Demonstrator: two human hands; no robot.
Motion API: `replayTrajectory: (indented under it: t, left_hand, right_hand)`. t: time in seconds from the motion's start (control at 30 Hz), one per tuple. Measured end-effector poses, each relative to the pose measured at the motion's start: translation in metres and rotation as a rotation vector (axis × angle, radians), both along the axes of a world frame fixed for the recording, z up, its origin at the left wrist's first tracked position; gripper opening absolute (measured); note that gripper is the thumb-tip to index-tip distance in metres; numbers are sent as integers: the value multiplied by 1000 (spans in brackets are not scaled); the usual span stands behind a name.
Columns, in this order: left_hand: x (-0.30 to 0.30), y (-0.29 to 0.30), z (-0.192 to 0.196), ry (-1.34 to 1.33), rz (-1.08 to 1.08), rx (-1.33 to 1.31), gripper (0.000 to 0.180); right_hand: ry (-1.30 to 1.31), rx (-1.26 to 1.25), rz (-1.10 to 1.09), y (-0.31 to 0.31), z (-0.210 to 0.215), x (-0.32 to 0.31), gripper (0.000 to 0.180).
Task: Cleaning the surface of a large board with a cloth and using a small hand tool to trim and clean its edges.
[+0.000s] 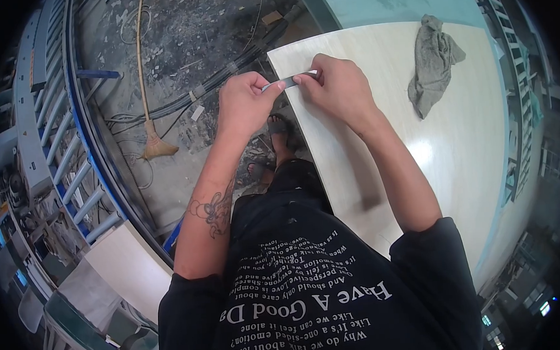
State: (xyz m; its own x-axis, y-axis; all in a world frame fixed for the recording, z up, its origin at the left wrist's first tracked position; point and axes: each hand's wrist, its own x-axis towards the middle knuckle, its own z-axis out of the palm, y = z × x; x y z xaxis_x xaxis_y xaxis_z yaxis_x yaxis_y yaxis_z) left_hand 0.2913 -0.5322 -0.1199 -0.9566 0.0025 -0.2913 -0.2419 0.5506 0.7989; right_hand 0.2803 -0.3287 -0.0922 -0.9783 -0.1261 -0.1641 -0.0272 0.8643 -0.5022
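A thin, flat grey strip (290, 82) with pale ends is stretched between my two hands, near the far left corner of a pale wood-grain panel (412, 168). My left hand (244, 102) pinches one end between thumb and fingers, just beyond the panel's left edge. Over the panel, my right hand (342, 86) grips the other end the same way. What the strip is made of cannot be told, and its ends are partly hidden by my fingers. A crumpled grey cloth (432, 65) lies on the panel to the right.
Beyond the panel extends a pale green surface (404, 0). A roller conveyor (70, 164) with a blue frame runs along the left. On the stained floor are a broom (158, 145) and bundled cables (184, 105). Another pale board (129, 265) sits at lower left.
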Motion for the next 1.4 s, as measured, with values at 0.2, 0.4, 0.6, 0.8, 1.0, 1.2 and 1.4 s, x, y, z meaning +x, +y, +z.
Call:
replayTrajectory:
  t: [0.2, 0.4, 0.6, 0.8, 1.0, 1.2, 1.4]
  left_hand:
    - [6, 2, 2, -24, 7, 30, 39]
    - [15, 3, 1, -23, -2, 34, 39]
    - [21, 5, 1, -30, -1, 15, 39]
    - [24, 7, 1, -15, -1, 24, 39]
    - [30, 7, -1, -25, -3, 11, 40]
    - [36, 8, -5, -11, -15, 12, 40]
    - [40, 10, -4, -11, 1, 17, 39]
  right_hand:
    - [3, -14, 1, 1, 2, 7, 38]
    - [15, -17, 4, 4, 1, 16, 37]
    - [16, -10, 14, 6, 0, 21, 38]
    - [19, -19, 11, 7, 1, 25, 37]
    - [14, -22, 13, 8, 2, 31, 37]
    - [-2, -25, 6, 9, 4, 36, 37]
    - [16, -32, 12, 11, 2, 40, 37]
